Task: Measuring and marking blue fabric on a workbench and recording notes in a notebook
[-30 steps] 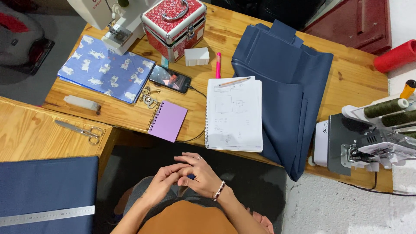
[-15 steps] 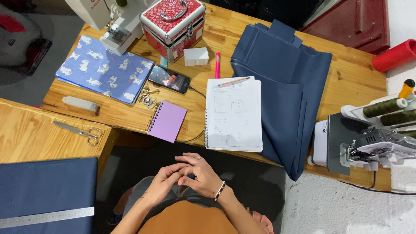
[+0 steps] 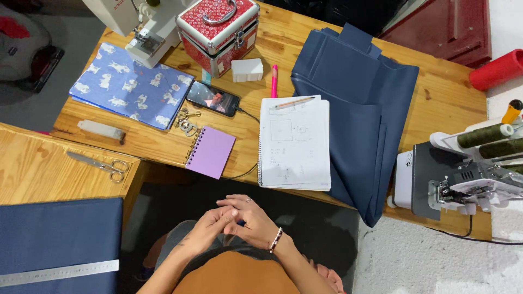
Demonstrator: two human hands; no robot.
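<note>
Both hands rest together over my lap, below the table's front edge. My left hand [image 3: 208,227] has its fingers curled against my right hand [image 3: 251,219], which wears a beaded bracelet at the wrist. A small dark blue thing [image 3: 240,222] shows between the fingers; its kind is too small to tell. Nearest on the table are an open spiral notebook [image 3: 295,147] with pencil sketches and a pencil [image 3: 295,102] lying on it, and a small purple spiral notepad [image 3: 211,152].
The wooden table [image 3: 272,49] carries folded navy fabric [image 3: 359,109], a blue printed fabric [image 3: 131,87], a phone [image 3: 213,98] on a cable, keys [image 3: 186,123], a pink marker [image 3: 274,80], a red case [image 3: 218,27] and sewing machines [image 3: 468,174]. Scissors [image 3: 98,163] and a ruler [image 3: 57,272] lie left.
</note>
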